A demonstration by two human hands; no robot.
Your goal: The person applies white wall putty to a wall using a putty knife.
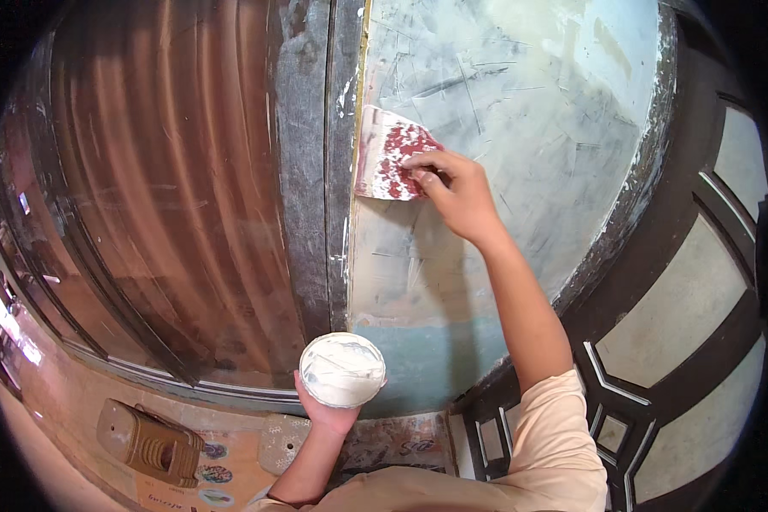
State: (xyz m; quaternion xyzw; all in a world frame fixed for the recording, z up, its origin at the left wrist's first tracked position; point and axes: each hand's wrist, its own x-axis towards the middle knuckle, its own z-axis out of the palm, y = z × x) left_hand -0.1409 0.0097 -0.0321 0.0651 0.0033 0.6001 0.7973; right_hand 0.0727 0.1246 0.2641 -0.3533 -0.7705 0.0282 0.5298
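Observation:
My right hand (458, 189) pinches the edge of a red putty scraper (398, 155) smeared with white. The scraper's broad edge lies against the wall (486, 94), right beside the dark door frame (310, 154). Patchy grey and cream filler with dark scratch marks covers that wall; a blue-green band shows lower down. Below and to the left, my left hand (336, 415) is wrapped round a round tub (342, 370) of white putty, held from underneath with its open top facing up. Most of the left fingers are hidden by the tub.
Brown curtains (171, 171) hang behind glass on the left. A dark panelled door (657, 333) with pale insets stands at the right. On the floor lie a brown plastic stool (151, 444), a pale speckled piece (283, 443) and printed cardboard (218, 474).

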